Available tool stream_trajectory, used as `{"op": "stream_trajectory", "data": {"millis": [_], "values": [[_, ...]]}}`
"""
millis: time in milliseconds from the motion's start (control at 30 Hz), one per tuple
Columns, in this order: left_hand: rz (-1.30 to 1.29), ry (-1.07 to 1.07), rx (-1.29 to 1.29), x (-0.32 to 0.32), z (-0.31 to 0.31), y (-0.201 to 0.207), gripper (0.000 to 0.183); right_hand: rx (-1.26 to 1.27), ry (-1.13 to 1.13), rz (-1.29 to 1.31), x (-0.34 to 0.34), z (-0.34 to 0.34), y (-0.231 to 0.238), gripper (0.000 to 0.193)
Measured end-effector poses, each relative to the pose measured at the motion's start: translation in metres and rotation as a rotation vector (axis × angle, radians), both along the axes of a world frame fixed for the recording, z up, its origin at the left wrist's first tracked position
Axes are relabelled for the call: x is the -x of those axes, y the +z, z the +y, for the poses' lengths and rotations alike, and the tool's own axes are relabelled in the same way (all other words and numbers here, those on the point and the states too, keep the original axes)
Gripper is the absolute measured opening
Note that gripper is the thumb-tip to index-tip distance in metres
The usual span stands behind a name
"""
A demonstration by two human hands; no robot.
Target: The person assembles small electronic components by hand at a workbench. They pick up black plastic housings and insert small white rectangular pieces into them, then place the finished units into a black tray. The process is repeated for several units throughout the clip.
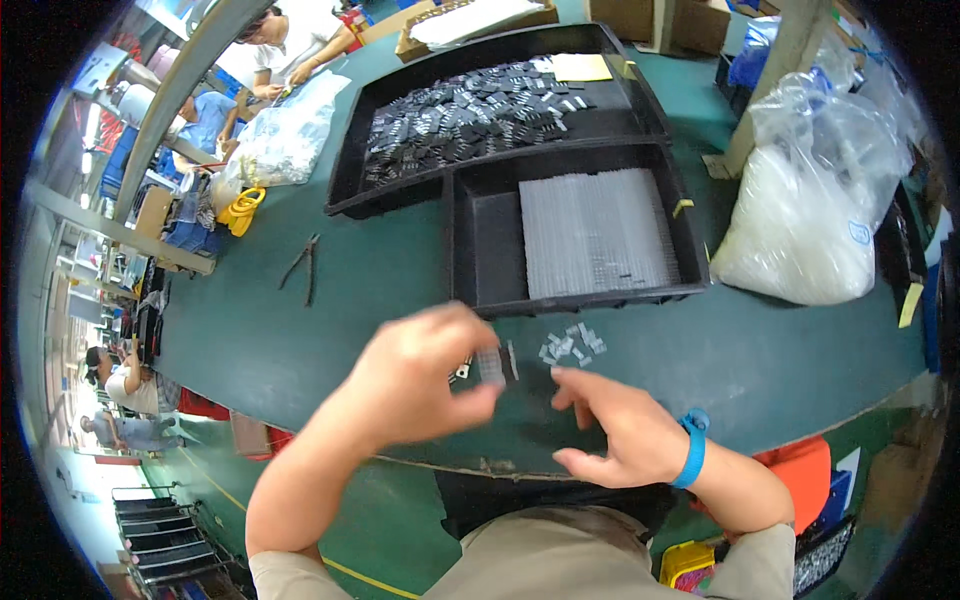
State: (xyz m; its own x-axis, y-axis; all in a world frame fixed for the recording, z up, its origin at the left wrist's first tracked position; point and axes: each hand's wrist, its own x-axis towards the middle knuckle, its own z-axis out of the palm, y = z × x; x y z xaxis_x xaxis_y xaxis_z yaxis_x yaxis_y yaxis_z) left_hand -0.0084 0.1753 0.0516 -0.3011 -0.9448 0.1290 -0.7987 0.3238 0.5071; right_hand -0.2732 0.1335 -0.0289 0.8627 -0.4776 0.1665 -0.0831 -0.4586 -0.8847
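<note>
My left hand (420, 370), a little blurred, is closed with a small clear ribbed plastic piece (490, 367) between thumb and fingertips. Right beside that piece is a thin dark strip (511, 362); whether it is held too is unclear. A small light-and-dark part (463, 369) shows partly behind the fingers. My right hand (630, 430), with a blue band at the wrist, hovers over the near part of the table, thumb and fingers apart and nothing between them. Just beyond its fingertips lies a loose cluster of small clear plastic pieces (573, 345).
A black tray (480, 285) holds rows of translucent strips; behind it, another black tray (345, 190) holds many dark parts. Pliers (305, 270) lie on the green table (380, 280) at left. A bulging clear bag (800, 230) stands right, beside a post. Other people work at far left.
</note>
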Motion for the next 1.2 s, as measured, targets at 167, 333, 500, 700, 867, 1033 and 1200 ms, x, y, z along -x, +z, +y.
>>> {"op": "stream_trajectory", "data": {"millis": [167,333,500,700,867,1033,1200], "values": [[-0.205,0.080,0.180,-0.032,-0.082,-0.008,0.024,-0.203,0.231,0.152,0.000,0.003,-0.041,0.066],[-0.505,0.001,0.428,-0.044,-0.142,-0.045,0.028,-0.222,0.220,0.099,-0.001,0.001,-0.051,0.058],[-0.649,0.094,0.250,-0.034,-0.165,-0.070,0.025,-0.181,0.226,0.050,0.001,0.001,-0.059,0.056],[-0.742,0.192,-0.008,-0.021,-0.177,-0.081,0.020,-0.157,0.249,0.042,0.003,0.000,-0.056,0.054],[-0.706,0.331,-0.093,-0.019,-0.180,-0.091,0.019,-0.126,0.281,0.033,0.006,0.001,-0.055,0.055],[-0.681,0.432,-0.104,-0.009,-0.183,-0.098,0.012,-0.051,0.196,-0.108,0.006,0.006,-0.065,0.049],[-0.622,0.495,-0.091,-0.007,-0.177,-0.109,0.011,-0.046,0.208,-0.113,0.008,0.007,-0.064,0.047]]}}
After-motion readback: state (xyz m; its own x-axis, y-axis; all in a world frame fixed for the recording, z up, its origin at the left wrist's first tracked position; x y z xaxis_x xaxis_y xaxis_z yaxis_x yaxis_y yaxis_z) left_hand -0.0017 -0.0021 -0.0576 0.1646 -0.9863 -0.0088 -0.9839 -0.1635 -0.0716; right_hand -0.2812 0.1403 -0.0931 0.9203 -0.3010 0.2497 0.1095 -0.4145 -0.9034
